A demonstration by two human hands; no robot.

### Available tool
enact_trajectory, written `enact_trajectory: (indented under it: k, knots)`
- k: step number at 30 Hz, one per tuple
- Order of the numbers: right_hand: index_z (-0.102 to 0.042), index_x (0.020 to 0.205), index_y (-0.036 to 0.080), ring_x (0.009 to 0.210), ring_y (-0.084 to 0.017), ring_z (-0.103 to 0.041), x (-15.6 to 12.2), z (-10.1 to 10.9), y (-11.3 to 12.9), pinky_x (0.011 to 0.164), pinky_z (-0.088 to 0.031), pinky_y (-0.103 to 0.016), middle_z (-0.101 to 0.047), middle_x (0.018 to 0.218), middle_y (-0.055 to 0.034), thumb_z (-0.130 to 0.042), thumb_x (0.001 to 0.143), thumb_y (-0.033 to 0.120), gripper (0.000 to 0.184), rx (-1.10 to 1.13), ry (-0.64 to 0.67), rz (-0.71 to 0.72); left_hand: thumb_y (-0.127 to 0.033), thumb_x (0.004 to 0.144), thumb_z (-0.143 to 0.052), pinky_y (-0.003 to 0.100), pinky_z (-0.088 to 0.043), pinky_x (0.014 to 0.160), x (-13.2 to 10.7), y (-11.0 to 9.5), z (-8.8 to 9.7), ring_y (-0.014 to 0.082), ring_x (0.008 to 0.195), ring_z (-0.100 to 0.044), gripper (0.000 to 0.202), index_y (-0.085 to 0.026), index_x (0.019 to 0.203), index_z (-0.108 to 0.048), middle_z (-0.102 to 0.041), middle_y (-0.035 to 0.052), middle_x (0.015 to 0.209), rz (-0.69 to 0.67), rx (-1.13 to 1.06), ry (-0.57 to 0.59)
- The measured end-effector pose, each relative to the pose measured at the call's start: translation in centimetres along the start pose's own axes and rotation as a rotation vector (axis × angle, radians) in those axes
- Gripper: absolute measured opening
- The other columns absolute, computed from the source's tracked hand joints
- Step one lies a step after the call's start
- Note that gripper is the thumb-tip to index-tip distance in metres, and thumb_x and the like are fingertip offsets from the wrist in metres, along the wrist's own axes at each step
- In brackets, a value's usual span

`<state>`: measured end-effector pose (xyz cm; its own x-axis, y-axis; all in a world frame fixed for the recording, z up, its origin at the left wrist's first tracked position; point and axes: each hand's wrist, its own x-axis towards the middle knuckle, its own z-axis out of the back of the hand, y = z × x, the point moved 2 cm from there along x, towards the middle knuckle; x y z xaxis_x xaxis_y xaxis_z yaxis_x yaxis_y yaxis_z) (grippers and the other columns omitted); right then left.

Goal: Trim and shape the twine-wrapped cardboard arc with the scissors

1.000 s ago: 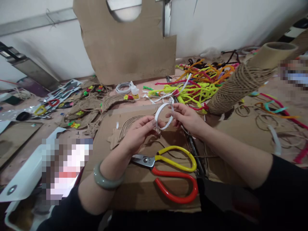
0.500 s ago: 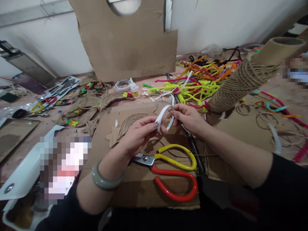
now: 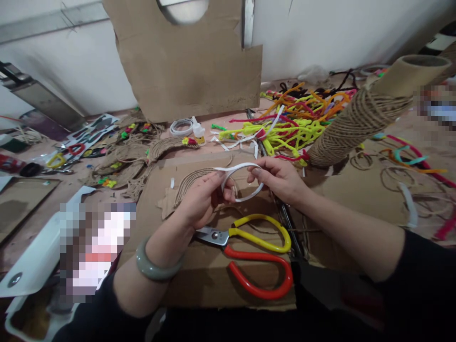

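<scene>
Between my two hands a thin white strip (image 3: 245, 196) is bent into a round loop, one end sticking out past the left fingers. My left hand (image 3: 204, 197) pinches the strip where it overlaps, with the thumb on top. On the loop's far right side, my right hand (image 3: 280, 178) grips it between thumb and fingertips. Under the hands lies a piece of cardboard (image 3: 199, 285) bearing scissors (image 3: 215, 235) with one yellow and one red handle. A curved piece of coiled jute cord (image 3: 188, 183) lies partly behind my left hand.
A large jute twine spool (image 3: 352, 126) leans at the right, beside a heap of coloured fuzzy cords (image 3: 285, 130). A small glue bottle (image 3: 199, 131) stands behind the cardboard. Jute pieces with flowers (image 3: 121, 156) lie left. A white plastic container (image 3: 39, 247) is at the near left.
The white strip has gone from a narrow, twisted curl to a wider, rounder loop. Both hands still hold it, and the left fingers have shifted along it.
</scene>
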<state>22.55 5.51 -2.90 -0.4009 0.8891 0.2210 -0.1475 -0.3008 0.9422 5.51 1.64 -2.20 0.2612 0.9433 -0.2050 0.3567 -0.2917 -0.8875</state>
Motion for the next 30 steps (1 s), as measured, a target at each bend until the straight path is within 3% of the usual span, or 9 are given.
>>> enact_trajectory:
  k: [8,11,14,16,19,23,26,30]
  knots:
    - [-0.058,0.078,0.016,0.044,-0.006,-0.042,-0.2,0.2,-0.1,0.041,-0.034,-0.019,-0.061,0.063,-0.0002,-0.056,0.078,0.046,0.03,0.191,0.052,-0.082,-0.042,0.075,-0.061,0.02,-0.043,0.052,0.3,0.0,0.6,0.0098,0.051,-0.055,0.029,-0.014,0.069,-0.06,-0.056,-0.0013,0.05,0.015,0.007,-0.081]
    - [-0.058,0.079,0.019,0.048,-0.007,-0.045,-0.2,0.8,0.3,0.045,-0.037,-0.02,-0.061,0.066,0.0,-0.055,0.08,0.042,0.024,0.221,-0.048,-0.053,-0.039,0.074,-0.062,0.019,-0.043,0.052,0.5,-0.2,1.1,0.0104,0.061,-0.059,0.025,-0.015,0.079,-0.062,-0.064,0.0012,0.066,-0.072,0.014,-0.217]
    - [-0.059,0.081,0.02,0.055,-0.01,-0.049,0.1,1.7,0.6,0.052,-0.039,-0.024,-0.06,0.069,-0.0005,-0.054,0.081,0.037,0.018,-0.034,-0.219,0.019,-0.035,0.073,-0.064,0.017,-0.042,0.052,0.6,-0.6,1.6,0.0103,0.072,-0.061,0.019,-0.019,0.082,-0.063,-0.065,0.0006,0.077,-0.294,0.095,-0.394]
    - [-0.062,0.079,0.019,0.062,-0.013,-0.051,0.3,1.9,0.6,0.058,-0.04,-0.026,-0.059,0.07,-0.0011,-0.054,0.081,0.033,0.016,-0.334,-0.232,0.098,-0.034,0.075,-0.063,0.017,-0.042,0.053,0.4,-0.9,1.8,0.0101,0.074,-0.06,0.015,-0.021,0.082,-0.063,-0.065,-0.0001,0.078,-0.416,0.161,-0.448]
    - [-0.065,0.08,0.018,0.073,-0.016,-0.055,0.4,1.6,0.2,0.064,-0.039,-0.027,-0.062,0.078,-0.0037,-0.054,0.082,0.031,0.017,-0.738,-0.13,0.191,-0.034,0.078,-0.059,0.018,-0.041,0.053,0.1,-1.3,2.0,0.0101,0.073,-0.06,0.012,-0.023,0.081,-0.062,-0.066,-0.0003,0.079,-0.528,0.226,-0.493]
    - [-0.066,0.085,0.019,0.076,-0.018,-0.058,0.2,0.8,-0.4,0.054,-0.031,-0.026,-0.064,0.086,-0.0058,-0.048,0.086,0.033,0.024,-1.147,0.039,0.138,-0.03,0.08,-0.056,0.019,-0.041,0.054,-0.2,-2.0,2.6,0.0111,0.077,-0.06,0.009,-0.023,0.077,-0.061,-0.065,0.0,0.082,-0.628,0.275,-0.571]
    - [-0.066,0.084,0.019,0.074,-0.018,-0.059,0.0,0.3,-0.5,0.051,-0.025,-0.027,-0.064,0.083,-0.0053,-0.047,0.087,0.031,0.023,-1.315,0.127,0.098,-0.028,0.081,-0.054,0.019,-0.041,0.054,-0.2,-2.4,3.1,0.0111,0.078,-0.06,0.009,-0.023,0.077,-0.061,-0.065,-0.0001,0.083,-0.648,0.278,-0.601]
    - [-0.066,0.086,0.02,0.074,-0.018,-0.059,0.0,-0.1,-0.5,0.052,-0.024,-0.027,-0.065,0.084,-0.0044,-0.049,0.086,0.033,0.021,-1.364,0.163,0.09,-0.027,0.081,-0.053,0.018,-0.041,0.054,-0.2,-2.6,3.4,0.0104,0.076,-0.06,0.009,-0.023,0.078,-0.061,-0.065,-0.0002,0.081,-0.655,0.268,-0.626]
